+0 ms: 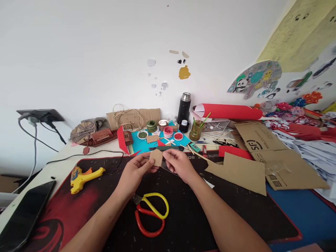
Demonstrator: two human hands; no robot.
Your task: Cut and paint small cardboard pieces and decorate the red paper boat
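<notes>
Two forearms are seen entering from the bottom edge and converging over the middle of a dark desk mat [236, 210]. Nearest the viewer, a pair of scissors [151, 213] with one yellow and one red loop is laid flat on the mat, just below the left wrist and touched by neither hand. Above it, a small cardboard piece [157, 157], house-shaped with a pointed top, is pinched between both hands and held upright, its flat face turned toward the camera. The left hand [135, 171] is closed on the piece's left edge with thumb and fingertips; the right hand [180, 164] is closed on its right edge in the same way. The piece thus lies directly between the two hands, neither noticeably nearer, with its long axis running roughly vertical. Whether something thin is also held in the right hand cannot be told.

To the left, a yellow glue gun [82, 176] is lying on the mat's edge, with a dark phone [26, 213] nearer the corner. To the right, a large cardboard sheet [237, 171] is spread flat. Farther back, a teal sheet [183, 140] carrying small paint pots [168, 132] is seen, then a black flask [184, 106] and a red paper roll [228, 111] against the wall.
</notes>
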